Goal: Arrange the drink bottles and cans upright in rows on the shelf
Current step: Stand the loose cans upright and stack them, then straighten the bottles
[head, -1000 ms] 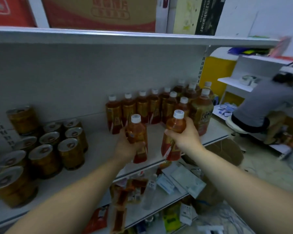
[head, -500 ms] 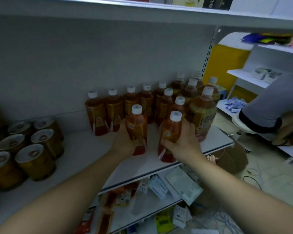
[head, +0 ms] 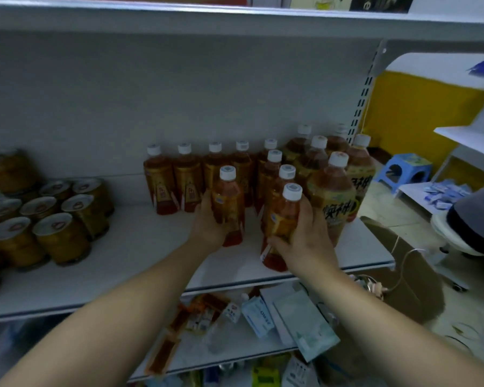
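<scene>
cans (head: 53,219) left on the shelf (head: 140,255), bottles (head: 235,169) right, two hand-held bottles in front

We see a dim, bluish-grey picture. The upper shelf (head: 235,22) shadows the back of the shelf (head: 140,255); brighter light falls on the far right. Straight edges bow with wide-angle distortion, and the cans (head: 59,236) at left smear softly.

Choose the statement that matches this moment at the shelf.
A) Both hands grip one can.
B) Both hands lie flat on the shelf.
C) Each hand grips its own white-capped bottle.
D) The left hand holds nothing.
C: the left hand curls round the left bottle, and the right hand curls round the right bottle.
</scene>
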A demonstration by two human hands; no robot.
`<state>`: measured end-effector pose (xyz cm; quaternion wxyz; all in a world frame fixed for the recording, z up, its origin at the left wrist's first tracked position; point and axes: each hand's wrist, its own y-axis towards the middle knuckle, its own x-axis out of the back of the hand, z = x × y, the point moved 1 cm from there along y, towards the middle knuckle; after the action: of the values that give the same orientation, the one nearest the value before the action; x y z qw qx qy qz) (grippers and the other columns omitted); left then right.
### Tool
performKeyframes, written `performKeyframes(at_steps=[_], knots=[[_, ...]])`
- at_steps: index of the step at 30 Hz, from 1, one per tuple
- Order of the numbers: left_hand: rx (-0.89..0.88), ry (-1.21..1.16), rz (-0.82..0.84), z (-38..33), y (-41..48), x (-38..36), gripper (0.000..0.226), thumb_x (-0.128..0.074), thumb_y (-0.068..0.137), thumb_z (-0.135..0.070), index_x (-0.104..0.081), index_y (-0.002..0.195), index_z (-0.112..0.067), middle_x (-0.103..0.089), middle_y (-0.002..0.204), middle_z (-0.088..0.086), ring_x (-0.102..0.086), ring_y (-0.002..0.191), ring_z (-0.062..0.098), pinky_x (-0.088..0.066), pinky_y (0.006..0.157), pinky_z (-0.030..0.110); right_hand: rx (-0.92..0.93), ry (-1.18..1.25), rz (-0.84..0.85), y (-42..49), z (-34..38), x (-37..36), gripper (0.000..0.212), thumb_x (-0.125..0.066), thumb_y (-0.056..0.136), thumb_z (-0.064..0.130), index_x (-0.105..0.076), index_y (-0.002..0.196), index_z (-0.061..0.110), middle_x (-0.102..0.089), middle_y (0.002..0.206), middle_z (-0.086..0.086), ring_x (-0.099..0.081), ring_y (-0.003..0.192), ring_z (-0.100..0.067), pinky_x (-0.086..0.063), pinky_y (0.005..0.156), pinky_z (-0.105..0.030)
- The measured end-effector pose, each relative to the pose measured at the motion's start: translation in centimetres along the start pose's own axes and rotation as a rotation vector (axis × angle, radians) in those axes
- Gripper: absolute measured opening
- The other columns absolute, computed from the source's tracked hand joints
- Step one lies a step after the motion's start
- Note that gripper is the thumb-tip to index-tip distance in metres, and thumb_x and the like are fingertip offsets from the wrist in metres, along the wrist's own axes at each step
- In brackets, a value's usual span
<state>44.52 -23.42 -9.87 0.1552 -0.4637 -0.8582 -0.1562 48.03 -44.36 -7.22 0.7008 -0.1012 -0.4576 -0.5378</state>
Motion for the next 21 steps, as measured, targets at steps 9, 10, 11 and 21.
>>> performKeyframes(at_steps=[9, 10, 11, 21], knots=[[-0.02, -0.007, -0.016, -0.6, 3.0, -2.6, 0.081, -0.072, 0.079, -0.016, -0.025, 0.143, -0.033, -0.056, 0.13, -0.001, -0.052, 0.118, 0.021, -0.044, 0.099, 0.042, 0.043, 0.031, -0.067, -0.6, -0.6, -0.3, 0.097, -0.076, 0.076, 0.032, -0.015, 0.151, 0.018, -0.034, 0.135, -0.014, -0.034, 0.12, -0.027, -0.031, 0.089, -0.035], [-0.031, 0.007, -0.011, -0.7, 3.4, -2.9, 0.08, -0.071, 0.079, -0.018, -0.025, 0.143, -0.033, -0.055, 0.13, 0.001, -0.052, 0.118, 0.022, -0.045, 0.099, 0.041, 0.037, 0.027, -0.073, -0.7, -0.7, -0.4, 0.097, -0.076, 0.076, 0.032, -0.016, 0.15, 0.018, -0.035, 0.134, -0.014, -0.035, 0.119, -0.028, -0.032, 0.088, -0.035], [-0.038, 0.015, 0.0, -0.8, 3.8, -3.1, 0.08, -0.071, 0.08, -0.018, -0.024, 0.144, -0.033, -0.055, 0.132, 0.002, -0.052, 0.119, 0.022, -0.045, 0.099, 0.042, 0.03, 0.024, -0.081, -0.7, -0.7, -0.4, 0.097, -0.076, 0.075, 0.032, -0.017, 0.15, 0.018, -0.036, 0.134, -0.014, -0.036, 0.119, -0.03, -0.034, 0.088, -0.036], [0.023, 0.081, 0.152, -1.3, 5.8, -2.8, 0.103, -0.071, 0.081, -0.029, 0.005, 0.151, -0.025, -0.038, 0.148, 0.007, -0.043, 0.129, 0.026, -0.037, 0.107, 0.044, 0.039, -0.08, -0.082, -0.2, -0.6, 0.7, 0.094, -0.076, 0.075, 0.03, -0.022, 0.151, 0.016, -0.033, 0.137, -0.02, -0.035, 0.121, -0.038, -0.039, 0.094, -0.05]])
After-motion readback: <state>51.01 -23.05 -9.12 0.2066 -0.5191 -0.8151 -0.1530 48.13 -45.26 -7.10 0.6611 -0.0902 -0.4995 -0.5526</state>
